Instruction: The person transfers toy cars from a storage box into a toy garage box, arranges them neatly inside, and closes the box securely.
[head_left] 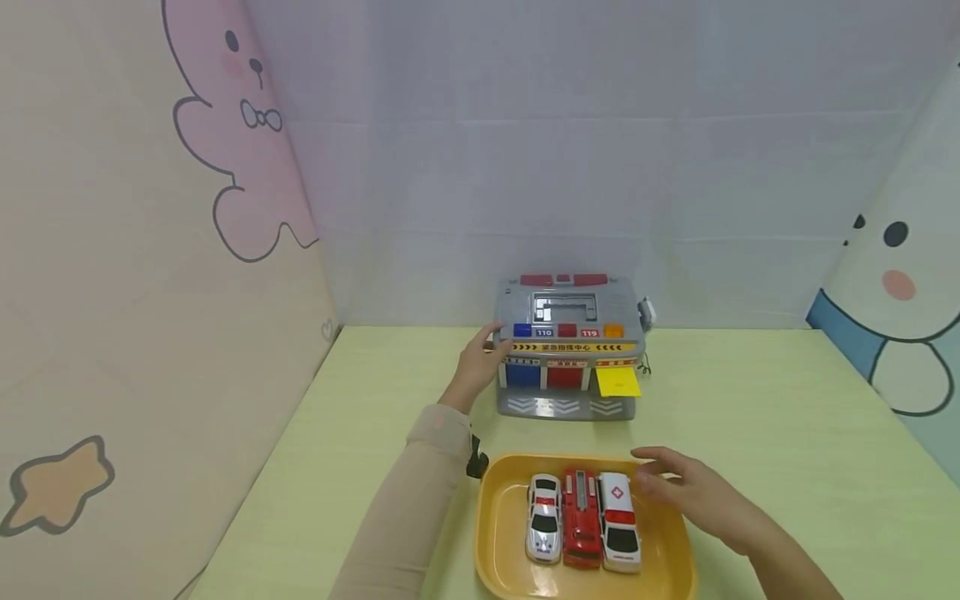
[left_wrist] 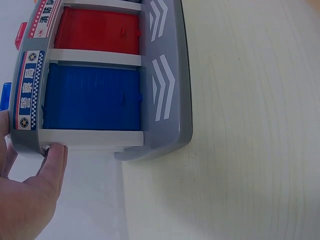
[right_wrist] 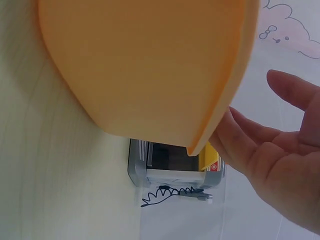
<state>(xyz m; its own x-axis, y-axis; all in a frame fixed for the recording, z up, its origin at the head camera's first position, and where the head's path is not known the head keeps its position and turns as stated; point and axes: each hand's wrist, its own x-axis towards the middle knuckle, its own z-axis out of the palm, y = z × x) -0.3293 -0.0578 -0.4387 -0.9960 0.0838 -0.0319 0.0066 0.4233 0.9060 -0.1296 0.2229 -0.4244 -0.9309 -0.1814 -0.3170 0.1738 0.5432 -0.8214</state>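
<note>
A grey toy emergency station (head_left: 567, 407) stands on the table, with a blue door (left_wrist: 92, 97), a red door (left_wrist: 97, 30) and a raised yellow door (head_left: 618, 382). My left hand (head_left: 477, 364) grips the left edge of its roof, fingers tucked at the eave in the left wrist view. Nearer to me is a yellow tray (head_left: 663, 542) holding a white police car (head_left: 544, 518), a red fire engine (head_left: 581, 517) and a white ambulance (head_left: 619, 522), side by side. Over the tray's right rim hovers my right hand (head_left: 693, 493), fingers loosely bent and holding nothing, close to the ambulance.
A small handset with a coiled cord (right_wrist: 172, 194) hangs at the station's right side. Behind the table (head_left: 757, 400) rises a pale curtain (head_left: 480, 183), and printed cartoon sheets (head_left: 150, 333) flank it. The tray lies just in front of the station.
</note>
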